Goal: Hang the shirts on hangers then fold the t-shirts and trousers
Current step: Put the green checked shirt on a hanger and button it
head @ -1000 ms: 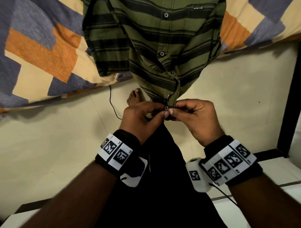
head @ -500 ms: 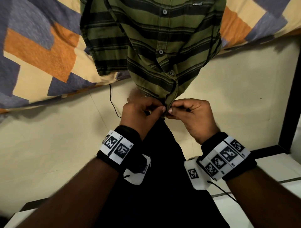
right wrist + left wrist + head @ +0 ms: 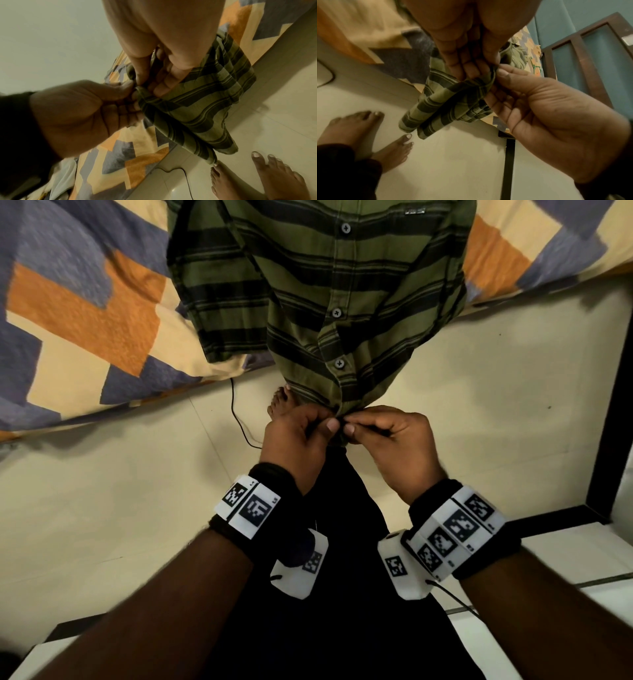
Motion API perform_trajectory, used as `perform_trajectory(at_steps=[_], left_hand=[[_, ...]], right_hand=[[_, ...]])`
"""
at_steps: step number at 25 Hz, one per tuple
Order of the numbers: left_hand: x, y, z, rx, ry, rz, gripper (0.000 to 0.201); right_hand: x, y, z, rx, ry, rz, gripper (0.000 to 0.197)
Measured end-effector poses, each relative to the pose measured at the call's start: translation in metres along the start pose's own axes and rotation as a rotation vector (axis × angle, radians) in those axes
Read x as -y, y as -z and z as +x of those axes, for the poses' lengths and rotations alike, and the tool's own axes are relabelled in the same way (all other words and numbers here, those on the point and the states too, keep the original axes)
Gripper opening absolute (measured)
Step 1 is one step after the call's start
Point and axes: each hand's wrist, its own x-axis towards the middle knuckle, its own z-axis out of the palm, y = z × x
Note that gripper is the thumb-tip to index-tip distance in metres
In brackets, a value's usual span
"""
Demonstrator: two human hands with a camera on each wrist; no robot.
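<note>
A green shirt with dark stripes [image 3: 342, 285] lies on the bed, its buttoned front facing up and its lower end hanging over the bed's edge above the floor. Both hands meet at the bottom of its button strip. My left hand [image 3: 327, 421] pinches the cloth between thumb and fingers. Thumb to thumb with it, my right hand [image 3: 354, 422] pinches the strip's other edge. In the left wrist view the shirt's hem [image 3: 447, 102] hangs below the fingers [image 3: 469, 70]. The right wrist view shows the shirt [image 3: 197, 101] gathered under both hands. The lowest button is hidden.
A bedspread [image 3: 85, 313] with blue, orange and cream patches covers the bed. A thin black cable [image 3: 236, 412] runs across the cream tiled floor [image 3: 120, 491]. My bare foot [image 3: 281, 402] stands below the shirt. A dark wooden frame [image 3: 613, 405] rises at the right.
A second ago a button showed between my two thumbs; now my thumbs cover that spot. Both hands have stayed at the shirt's bottom edge and barely shifted.
</note>
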Motion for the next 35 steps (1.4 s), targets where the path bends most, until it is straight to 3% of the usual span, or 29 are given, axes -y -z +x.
perform_trajectory(at_steps=[4, 8, 9, 11, 13, 17, 19, 22, 25, 28, 32, 35], left_hand=[[0.015, -0.001, -0.002, 0.117, -0.005, -0.11, 0.022], [0.015, -0.004, 0.004, 0.02, -0.101, 0.234, 0.021], [0.012, -0.005, 0.007, -0.013, -0.103, 0.232, 0.02], [0.015, -0.004, 0.009, -0.021, -0.123, 0.144, 0.021], [0.028, -0.001, 0.007, 0.04, -0.174, 0.14, 0.022], [0.037, -0.007, 0.006, 0.149, -0.263, 0.287, 0.036], [0.035, -0.014, 0.007, 0.1, -0.183, 0.153, 0.023], [0.029, -0.01, 0.01, 0.075, -0.013, -0.099, 0.003], [0.028, 0.014, 0.014, 0.033, 0.006, -0.236, 0.015], [0.032, 0.037, 0.014, 0.12, -0.02, -0.203, 0.015], [0.022, 0.036, 0.006, 0.182, 0.016, -0.449, 0.015], [0.009, 0.029, 0.001, 0.182, -0.054, -0.569, 0.024]], right_hand=[[0.01, 0.012, 0.007, 0.161, -0.107, -0.022, 0.021], [0.006, 0.003, 0.011, 0.131, 0.211, -0.47, 0.008], [0.006, 0.0, 0.011, 0.092, 0.209, -0.455, 0.01], [0.006, 0.001, 0.014, 0.046, 0.036, -0.274, 0.021], [0.01, 0.011, 0.018, 0.124, -0.106, -0.144, 0.026], [0.007, 0.026, 0.025, 0.237, -0.139, -0.063, 0.013], [0.005, 0.026, 0.028, 0.216, -0.095, -0.064, 0.007], [0.003, 0.026, 0.028, 0.228, 0.014, -0.333, 0.005], [-0.003, 0.035, 0.031, 0.277, 0.121, -0.525, 0.025], [-0.012, 0.047, 0.039, 0.296, 0.22, -0.684, 0.014], [-0.016, 0.017, 0.036, 0.383, 0.034, -0.682, 0.018], [-0.016, -0.015, 0.03, 0.306, -0.135, -0.788, 0.036]])
